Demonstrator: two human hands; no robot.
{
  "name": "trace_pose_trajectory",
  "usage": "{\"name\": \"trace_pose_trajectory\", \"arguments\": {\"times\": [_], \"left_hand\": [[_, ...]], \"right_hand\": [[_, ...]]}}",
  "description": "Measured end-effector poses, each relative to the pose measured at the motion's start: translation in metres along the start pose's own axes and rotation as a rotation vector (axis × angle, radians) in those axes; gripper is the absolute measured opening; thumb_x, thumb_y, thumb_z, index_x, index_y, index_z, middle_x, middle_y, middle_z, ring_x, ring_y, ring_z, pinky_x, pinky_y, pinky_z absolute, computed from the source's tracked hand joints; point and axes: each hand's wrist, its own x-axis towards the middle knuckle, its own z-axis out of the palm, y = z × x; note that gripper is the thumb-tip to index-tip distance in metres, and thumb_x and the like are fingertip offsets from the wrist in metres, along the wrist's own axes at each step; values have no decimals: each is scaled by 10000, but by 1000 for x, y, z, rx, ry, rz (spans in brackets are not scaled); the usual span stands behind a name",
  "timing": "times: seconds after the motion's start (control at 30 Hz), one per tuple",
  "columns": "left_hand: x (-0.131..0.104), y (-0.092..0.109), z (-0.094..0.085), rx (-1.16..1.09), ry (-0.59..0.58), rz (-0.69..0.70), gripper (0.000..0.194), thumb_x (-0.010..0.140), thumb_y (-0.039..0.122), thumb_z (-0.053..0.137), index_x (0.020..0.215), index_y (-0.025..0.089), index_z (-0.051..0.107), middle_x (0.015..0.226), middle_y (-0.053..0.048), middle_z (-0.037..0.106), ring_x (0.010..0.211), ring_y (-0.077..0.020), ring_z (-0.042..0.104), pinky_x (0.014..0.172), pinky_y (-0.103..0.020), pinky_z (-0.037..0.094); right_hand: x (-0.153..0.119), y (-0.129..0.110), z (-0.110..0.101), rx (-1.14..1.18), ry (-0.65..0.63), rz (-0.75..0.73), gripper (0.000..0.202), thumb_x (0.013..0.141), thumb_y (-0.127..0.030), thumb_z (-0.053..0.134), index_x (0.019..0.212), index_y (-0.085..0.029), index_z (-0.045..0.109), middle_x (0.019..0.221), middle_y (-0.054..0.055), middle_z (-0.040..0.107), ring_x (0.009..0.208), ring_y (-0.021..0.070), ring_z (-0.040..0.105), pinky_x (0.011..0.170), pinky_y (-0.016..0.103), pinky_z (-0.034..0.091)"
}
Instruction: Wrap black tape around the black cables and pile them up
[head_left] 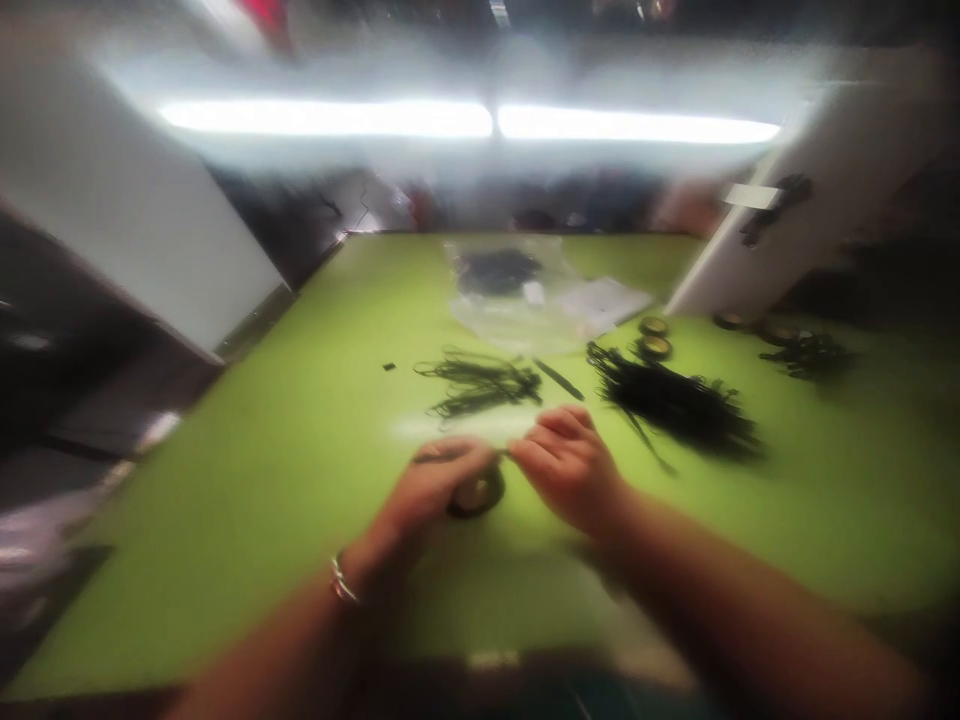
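Over the green table (pixel 300 530), my left hand (pixel 442 480) is closed on a thin dark strand, with a dark tape roll (pixel 478 494) hanging at its fingers. My right hand (pixel 566 465) is closed, its thumb and forefinger pinched close to the left fingertips; a short dark piece shows between the two hands. Beyond them lies a loose bunch of black looped cords (pixel 484 380). A slim dark tool (pixel 559 380) rests just past my right hand. To its right is a thick bundle of black cords (pixel 675 400). Blur hides finer detail at the fingers.
A clear plastic bag (pixel 510 290) with dark contents and a white paper (pixel 606 300) lie at the back. Tape rolls (pixel 654 346) stand beside the thick bundle, with another dark bunch (pixel 810 354) farther right. White panels flank the table.
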Motion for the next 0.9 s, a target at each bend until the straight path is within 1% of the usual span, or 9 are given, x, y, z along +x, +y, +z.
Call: {"name": "trace_pose_trajectory", "arguments": {"times": [0.07,0.13,0.27,0.4,0.5,0.57,0.67,0.8,0.9], "left_hand": [[0,0,-1,20,11,6,268,707,374,767,728,118,693,462,54,411,431,-52,331,436,-200,263],[-1,0,-2,102,11,78,228,737,350,743,734,127,696,524,25,483,473,-72,398,453,-206,306],[-1,0,-4,429,0,434,104,798,242,683,760,152,718,810,-70,648,747,-167,584,669,-275,467],[2,-7,-6,649,-22,668,83,826,181,634,822,175,717,846,-77,654,797,-183,590,754,-308,479],[3,-11,-7,701,-43,707,74,828,184,629,844,176,702,856,-77,644,806,-185,578,752,-308,473],[4,-11,-8,681,-67,650,66,823,208,639,828,176,696,848,-73,648,791,-182,575,741,-304,467],[3,-5,-8,556,-79,427,105,807,268,664,789,167,686,791,-49,648,711,-155,561,659,-269,451],[0,5,-7,261,-200,57,246,803,371,671,768,127,660,525,30,472,472,-73,380,452,-207,296],[-2,8,-6,114,-221,-34,317,809,418,664,766,104,662,458,55,391,433,-56,316,431,-200,248]], "right_hand": [[1,0,1,58,-39,34,157,894,-121,547,780,-203,620,647,6,607,792,167,496,799,318,361],[2,1,0,153,-67,88,138,894,-161,560,777,-198,622,662,10,617,780,168,498,788,323,361],[4,3,-2,334,-174,189,92,894,-227,570,919,-183,647,782,30,676,764,169,529,765,326,366],[2,3,-1,307,-318,181,165,886,-157,531,746,-178,616,663,16,624,660,153,491,690,299,357],[3,3,-3,295,-281,171,200,883,-168,533,692,-177,589,633,18,596,644,154,466,647,285,358],[5,2,-5,267,-233,125,205,891,-166,522,700,-176,596,643,29,588,674,164,466,652,288,367],[9,1,-8,153,-183,48,223,895,-100,479,729,-169,611,647,37,568,703,177,454,671,299,380],[8,2,-9,23,-91,-66,218,898,-66,468,781,-157,629,633,28,550,685,175,441,699,306,405],[5,5,-8,-15,-29,-125,162,904,-90,497,876,-148,646,704,43,596,760,184,492,766,314,427]]}}
